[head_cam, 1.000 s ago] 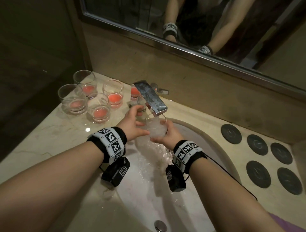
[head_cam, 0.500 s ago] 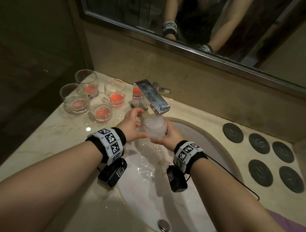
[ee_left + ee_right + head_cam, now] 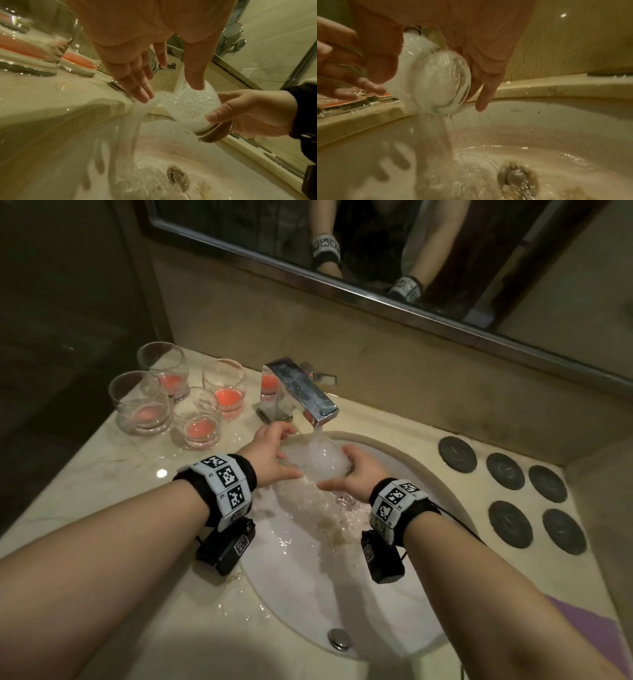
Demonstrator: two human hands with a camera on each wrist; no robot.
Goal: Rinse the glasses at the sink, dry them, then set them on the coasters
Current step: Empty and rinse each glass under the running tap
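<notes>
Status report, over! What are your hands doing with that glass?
Right hand grips glass under running faucet. Left hand open, fingers in overflow. Nothing in the way.

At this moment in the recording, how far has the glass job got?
Early. Nothing looks finished: all five coasters are bare. In hand: the right hand grips one glass under the running tap, the left hand touching it with straight fingers. Left: five glasses with pink liquid wait on the counter, then drying and placing.

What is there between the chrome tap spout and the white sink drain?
In the head view, the clear glass, held by the right hand, sits under the chrome spout; foamy water runs down toward the drain.
</notes>
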